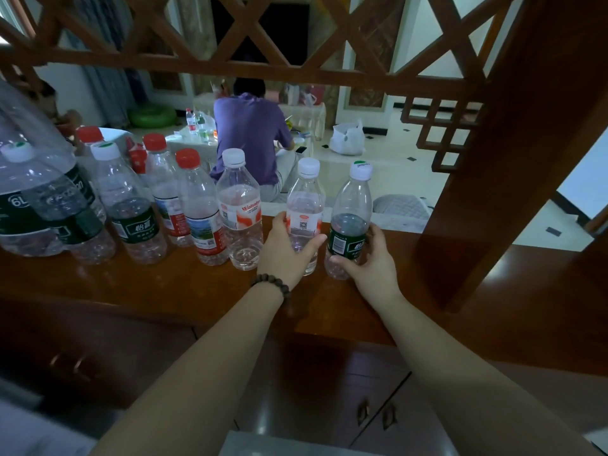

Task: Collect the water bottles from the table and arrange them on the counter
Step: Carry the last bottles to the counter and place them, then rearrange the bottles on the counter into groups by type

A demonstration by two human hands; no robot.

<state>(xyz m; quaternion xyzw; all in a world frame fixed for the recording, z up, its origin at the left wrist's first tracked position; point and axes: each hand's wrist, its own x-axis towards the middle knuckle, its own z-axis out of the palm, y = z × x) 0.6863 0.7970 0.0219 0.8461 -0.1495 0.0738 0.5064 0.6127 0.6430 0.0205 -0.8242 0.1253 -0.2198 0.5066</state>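
Three red-capped bottles, five white-capped bottles, one large jug, two hands

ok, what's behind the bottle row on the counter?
Behind the row, through the lattice opening, a seated person in a purple shirt faces away at a low table with more bottles. The row covers part of that table; the person hides what's in front of them.

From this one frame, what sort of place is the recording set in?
Most likely a home. A polished wooden counter under a carved lattice screen looks into a tiled living area, where a person in a purple shirt sits at a low, cluttered table.
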